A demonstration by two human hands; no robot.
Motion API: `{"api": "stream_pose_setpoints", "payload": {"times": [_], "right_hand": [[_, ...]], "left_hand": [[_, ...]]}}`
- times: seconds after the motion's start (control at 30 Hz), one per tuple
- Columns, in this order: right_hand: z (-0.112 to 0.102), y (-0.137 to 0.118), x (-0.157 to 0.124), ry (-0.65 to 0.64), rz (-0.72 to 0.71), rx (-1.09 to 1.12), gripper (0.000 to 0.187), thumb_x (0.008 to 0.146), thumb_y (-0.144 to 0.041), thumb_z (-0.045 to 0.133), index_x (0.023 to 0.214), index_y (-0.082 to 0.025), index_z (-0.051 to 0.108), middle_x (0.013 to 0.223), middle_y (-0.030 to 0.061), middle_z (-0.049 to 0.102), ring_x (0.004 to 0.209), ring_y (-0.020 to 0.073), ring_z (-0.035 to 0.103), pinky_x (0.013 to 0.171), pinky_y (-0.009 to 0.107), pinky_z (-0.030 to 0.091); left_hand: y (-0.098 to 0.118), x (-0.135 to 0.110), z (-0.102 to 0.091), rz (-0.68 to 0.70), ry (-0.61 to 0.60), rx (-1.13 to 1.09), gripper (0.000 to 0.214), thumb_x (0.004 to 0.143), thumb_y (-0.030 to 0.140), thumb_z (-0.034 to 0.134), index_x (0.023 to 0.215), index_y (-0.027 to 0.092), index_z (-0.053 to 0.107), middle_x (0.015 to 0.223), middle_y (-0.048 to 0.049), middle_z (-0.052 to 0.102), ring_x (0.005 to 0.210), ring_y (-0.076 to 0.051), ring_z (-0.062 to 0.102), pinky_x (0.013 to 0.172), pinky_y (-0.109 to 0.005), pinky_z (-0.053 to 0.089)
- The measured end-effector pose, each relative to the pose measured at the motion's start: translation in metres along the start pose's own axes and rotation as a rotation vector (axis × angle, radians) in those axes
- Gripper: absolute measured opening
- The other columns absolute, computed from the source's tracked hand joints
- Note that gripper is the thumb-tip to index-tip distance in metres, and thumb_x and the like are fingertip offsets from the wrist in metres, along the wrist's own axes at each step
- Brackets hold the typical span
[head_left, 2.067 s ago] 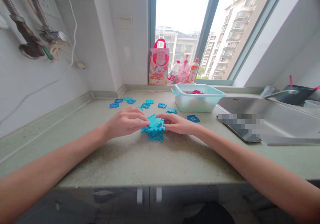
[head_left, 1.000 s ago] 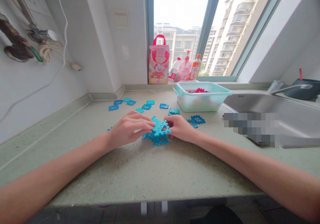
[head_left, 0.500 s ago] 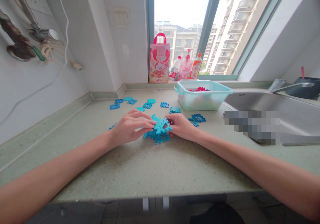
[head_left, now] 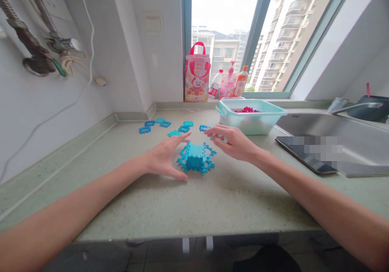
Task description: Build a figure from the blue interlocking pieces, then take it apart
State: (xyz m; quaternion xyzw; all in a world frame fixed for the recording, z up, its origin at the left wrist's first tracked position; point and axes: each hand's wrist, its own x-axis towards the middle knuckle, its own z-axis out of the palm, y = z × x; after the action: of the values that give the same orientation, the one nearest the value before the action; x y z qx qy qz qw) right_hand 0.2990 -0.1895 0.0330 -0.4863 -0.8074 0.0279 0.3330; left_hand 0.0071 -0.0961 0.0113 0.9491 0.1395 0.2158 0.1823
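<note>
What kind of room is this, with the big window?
It looks like a kitchen, most likely: there's a metal sink with a tap, set into a long countertop, and a pink pump bottle that could be soap.

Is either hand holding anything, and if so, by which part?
Nothing looks held: the left hand is spread open beside the turquoise block structure, touching or not I can't tell; the right hand is apart from it.

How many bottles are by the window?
3, right of the pink bag: a red-capped bottle, a pink pump bottle in the middle, and an orange-capped bottle. More could be hidden behind.
</note>
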Motion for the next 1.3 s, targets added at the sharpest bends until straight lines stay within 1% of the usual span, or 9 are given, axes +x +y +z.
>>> {"api": "stream_pose_setpoints", "payload": {"times": [0.13, 0.23, 0.43, 0.6, 0.73, 0.8, 0.87, 1.1, 1.3], "right_hand": [[0.009, -0.032, -0.002, -0.029, -0.084, -0.071, 0.034, 0.097, -0.049, 0.072, 0.12, -0.024, 0.072, 0.12, 0.0094, 0.077, 0.11, 0.0273, 0.072, 0.098, 0.043, 0.055], [0.019, -0.043, -0.003, -0.073, -0.086, -0.134, 0.033, 0.089, -0.046, 0.082, 0.113, -0.025, 0.071, 0.113, 0.0076, 0.079, 0.109, 0.029, 0.072, 0.096, 0.044, 0.055], [0.026, -0.033, -0.003, -0.015, -0.055, -0.058, 0.032, 0.086, -0.032, 0.082, 0.115, -0.027, 0.07, 0.114, 0.004, 0.08, 0.107, 0.0266, 0.073, 0.094, 0.042, 0.054], [0.026, -0.027, 0.0, 0.15, 0.079, 0.266, 0.035, 0.087, -0.036, 0.08, 0.12, -0.027, 0.072, 0.119, 0.0041, 0.079, 0.109, 0.0247, 0.073, 0.09, 0.038, 0.056], [0.031, -0.028, 0.001, 0.237, 0.149, 0.498, 0.04, 0.088, -0.05, 0.082, 0.12, -0.027, 0.073, 0.121, 0.0054, 0.077, 0.117, 0.0265, 0.071, 0.091, 0.037, 0.056], [0.034, -0.029, 0.002, 0.246, 0.156, 0.577, 0.041, 0.088, -0.054, 0.083, 0.117, -0.027, 0.073, 0.121, 0.006, 0.076, 0.118, 0.0268, 0.07, 0.093, 0.038, 0.056], [0.037, -0.029, 0.002, 0.25, 0.152, 0.645, 0.043, 0.086, -0.055, 0.084, 0.116, -0.027, 0.073, 0.121, 0.0062, 0.075, 0.116, 0.0266, 0.07, 0.095, 0.04, 0.057], [0.039, -0.019, 0.002, 0.227, 0.093, 0.753, 0.042, 0.085, -0.054, 0.087, 0.116, -0.029, 0.074, 0.123, 0.005, 0.075, 0.12, 0.0271, 0.069, 0.11, 0.048, 0.055], [0.041, -0.012, 0.002, 0.215, 0.098, 0.748, 0.043, 0.083, -0.05, 0.09, 0.117, -0.029, 0.074, 0.124, 0.0047, 0.076, 0.119, 0.0265, 0.071, 0.108, 0.046, 0.056]], "left_hand": [[-0.001, 0.001, 0.011, -0.155, -0.031, -0.077, 0.135, 0.064, 0.061, 0.097, 0.172, 0.022, 0.026, 0.149, -0.0205, 0.063, 0.134, -0.041, 0.064, 0.116, -0.057, 0.045], [0.002, 0.002, 0.016, -0.191, 0.022, -0.121, 0.128, 0.066, 0.055, 0.096, 0.17, 0.022, 0.03, 0.136, -0.0156, 0.07, 0.129, -0.038, 0.067, 0.114, -0.054, 0.046], [0.008, 0.003, 0.016, -0.18, 0.004, -0.147, 0.141, 0.058, 0.057, 0.1, 0.172, 0.019, 0.026, 0.152, -0.0225, 0.059, 0.137, -0.042, 0.061, 0.118, -0.057, 0.043], [0.012, 0.007, 0.01, -0.235, 0.109, -0.222, 0.144, 0.055, 0.056, 0.102, 0.172, 0.022, 0.027, 0.163, -0.02, 0.05, 0.142, -0.041, 0.057, 0.115, -0.051, 0.048], [0.014, 0.013, 0.007, -0.317, 0.177, -0.383, 0.1, 0.066, 0.055, 0.098, 0.151, 0.019, 0.058, 0.124, -0.0127, 0.077, 0.107, -0.031, 0.075, 0.089, -0.041, 0.058], [0.017, 0.016, 0.008, -0.306, 0.167, -0.544, 0.069, 0.071, 0.054, 0.096, 0.124, 0.017, 0.073, 0.108, -0.0103, 0.08, 0.095, -0.028, 0.076, 0.083, -0.038, 0.059], [0.02, 0.017, 0.011, -0.29, 0.194, -0.709, 0.056, 0.072, 0.05, 0.097, 0.11, 0.016, 0.075, 0.105, -0.0102, 0.08, 0.093, -0.026, 0.077, 0.084, -0.038, 0.06], [0.027, 0.015, 0.015, -0.276, 0.425, -0.9, 0.097, 0.065, 0.036, 0.103, 0.145, 0.02, 0.051, 0.12, -0.0114, 0.077, 0.096, -0.025, 0.078, 0.084, -0.038, 0.063], [0.029, 0.013, 0.014, -0.273, 0.434, -0.776, 0.091, 0.07, 0.04, 0.1, 0.142, 0.018, 0.049, 0.116, -0.0121, 0.078, 0.09, -0.023, 0.077, 0.079, -0.035, 0.061]]}}
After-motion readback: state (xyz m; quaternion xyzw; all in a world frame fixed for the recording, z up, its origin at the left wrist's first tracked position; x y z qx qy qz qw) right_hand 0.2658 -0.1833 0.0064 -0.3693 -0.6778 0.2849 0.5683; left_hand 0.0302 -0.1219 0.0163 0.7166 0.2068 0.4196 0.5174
